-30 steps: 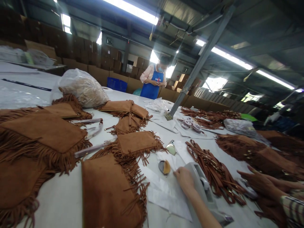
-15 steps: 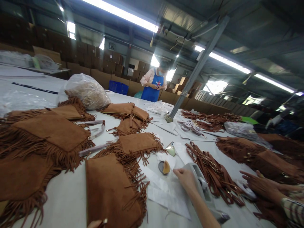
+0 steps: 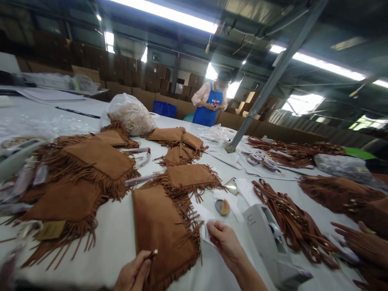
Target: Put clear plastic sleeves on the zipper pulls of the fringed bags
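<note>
A brown suede pouch [image 3: 162, 226] with fringe along its edge lies flat on the white table in front of me. At its lower left corner my left hand [image 3: 133, 271] pinches a small strap end with a metal clasp [image 3: 154, 252]. My right hand [image 3: 224, 242] is closed, thumb against fingers, on a thin whitish piece of paper [image 3: 208, 233] just right of the fringe. Beyond that hand sits a small round dish [image 3: 218, 206] with a yellowish sponge [image 3: 225, 207]. A grey tape dispenser [image 3: 262, 238] stands to its right.
More fringed pouches [image 3: 100, 155] are heaped at left, near another dispenser [image 3: 18, 157]. Brown straps [image 3: 291, 218] lie at right, beside a co-worker's hand [image 3: 360, 242]. A metal post [image 3: 263, 93] rises from the table. Behind it stands a person in a blue apron [image 3: 209, 107].
My right hand has moved from beside the dish toward the pouch and now pinches the whitish paper. More of my left hand shows, with the clasp. The view has swung left.
</note>
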Tool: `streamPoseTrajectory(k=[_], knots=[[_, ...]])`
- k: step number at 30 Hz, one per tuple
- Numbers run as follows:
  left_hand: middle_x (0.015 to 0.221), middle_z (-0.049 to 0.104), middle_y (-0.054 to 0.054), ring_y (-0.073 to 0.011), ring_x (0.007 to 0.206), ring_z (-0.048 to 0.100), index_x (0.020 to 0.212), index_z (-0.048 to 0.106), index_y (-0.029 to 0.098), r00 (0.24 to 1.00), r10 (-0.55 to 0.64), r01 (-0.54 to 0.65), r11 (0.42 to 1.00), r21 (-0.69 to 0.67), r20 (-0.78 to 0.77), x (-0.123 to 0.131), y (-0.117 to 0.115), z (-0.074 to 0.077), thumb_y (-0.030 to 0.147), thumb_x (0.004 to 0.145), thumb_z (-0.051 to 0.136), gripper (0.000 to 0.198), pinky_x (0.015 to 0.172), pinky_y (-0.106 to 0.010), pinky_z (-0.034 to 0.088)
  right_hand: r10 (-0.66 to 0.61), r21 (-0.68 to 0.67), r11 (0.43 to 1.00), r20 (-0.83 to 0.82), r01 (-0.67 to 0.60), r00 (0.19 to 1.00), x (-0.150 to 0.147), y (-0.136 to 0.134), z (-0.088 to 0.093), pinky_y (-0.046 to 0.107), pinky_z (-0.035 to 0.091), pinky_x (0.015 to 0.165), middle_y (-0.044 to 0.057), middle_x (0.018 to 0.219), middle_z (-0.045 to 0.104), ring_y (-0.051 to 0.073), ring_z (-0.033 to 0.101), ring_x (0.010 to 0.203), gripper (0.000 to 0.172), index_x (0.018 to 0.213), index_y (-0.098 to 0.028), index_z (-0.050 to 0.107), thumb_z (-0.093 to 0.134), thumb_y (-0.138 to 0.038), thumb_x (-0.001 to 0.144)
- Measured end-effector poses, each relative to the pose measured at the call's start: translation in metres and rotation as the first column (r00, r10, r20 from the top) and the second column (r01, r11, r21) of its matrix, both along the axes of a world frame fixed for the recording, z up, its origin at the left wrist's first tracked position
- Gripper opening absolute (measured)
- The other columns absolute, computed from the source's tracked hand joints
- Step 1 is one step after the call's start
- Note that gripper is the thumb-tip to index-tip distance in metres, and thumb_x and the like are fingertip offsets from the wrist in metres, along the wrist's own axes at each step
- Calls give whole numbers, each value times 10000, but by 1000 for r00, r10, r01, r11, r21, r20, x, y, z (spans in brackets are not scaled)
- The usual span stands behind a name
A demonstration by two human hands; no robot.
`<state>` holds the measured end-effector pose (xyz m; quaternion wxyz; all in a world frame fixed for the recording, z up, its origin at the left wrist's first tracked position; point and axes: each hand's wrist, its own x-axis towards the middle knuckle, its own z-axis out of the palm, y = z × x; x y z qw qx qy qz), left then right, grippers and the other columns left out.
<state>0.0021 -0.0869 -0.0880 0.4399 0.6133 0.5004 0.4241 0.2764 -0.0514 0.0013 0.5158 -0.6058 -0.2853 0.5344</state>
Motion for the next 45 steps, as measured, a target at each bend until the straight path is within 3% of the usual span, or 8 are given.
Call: streamPoseTrajectory(k=[4,8,12,16,22,29,38,45], knots=[[543,464,45,-108,496,448,864,589,194,994,-105,105,994,4,8,-4,2,10,472,914,360,364,502,-184,361,47,8,999,-217,-46,975,-49,-10,-1,200,408,556,1,664,657,104,538,585,331,772,-161,694,831,-344,534],[630,528,14,-124,584,523,857,587,193,994,-112,113,991,74,-18,-6,4,19,399,930,351,322,580,-198,393,84,-37,994,-304,-100,949,-78,-14,-4,202,448,605,27,790,709,131,609,693,344,838,-180,711,828,-349,562],[666,543,2,-125,617,536,860,586,188,994,-92,99,987,125,-57,-6,6,22,345,935,354,290,599,-202,389,115,-74,987,-299,-143,947,-93,-14,-11,194,440,558,45,735,712,159,641,713,312,746,-159,716,827,-385,562],[662,548,2,-123,618,537,860,588,183,995,-87,94,984,152,-54,-6,9,22,328,934,368,273,592,-201,385,123,-24,990,-296,-136,947,-106,-10,-15,206,446,528,34,697,707,146,622,625,291,714,-154,719,853,-321,516],[670,556,0,-123,628,534,835,587,178,994,-61,76,981,177,-93,-5,7,26,305,929,385,256,598,-204,375,26,-1,1000,-365,-28,930,-124,-10,-11,213,463,514,19,697,701,134,598,597,275,687,-168,716,856,-306,494],[675,570,-2,-127,640,543,797,583,181,994,-51,67,982,174,-97,-4,7,29,294,922,395,252,604,-207,376,46,-24,998,-417,-62,908,-135,-16,-11,184,465,555,15,696,694,115,587,638,293,706,-158,724,855,-343,521],[668,576,-9,-135,635,544,817,593,183,992,-25,47,983,178,-121,-4,8,30,303,920,377,267,609,-220,383,126,44,992,-313,-118,941,-144,-20,-6,229,482,579,23,643,683,152,590,620,303,698,-148,730,818,-405,564],[668,569,-3,-134,637,539,808,582,186,994,-29,46,986,157,-106,-4,7,34,317,919,384,262,602,-218,370,66,94,994,-117,-55,991,-141,-20,-20,235,466,535,7,671,701,175,603,626,352,833,-183,755,747,-475,637]])
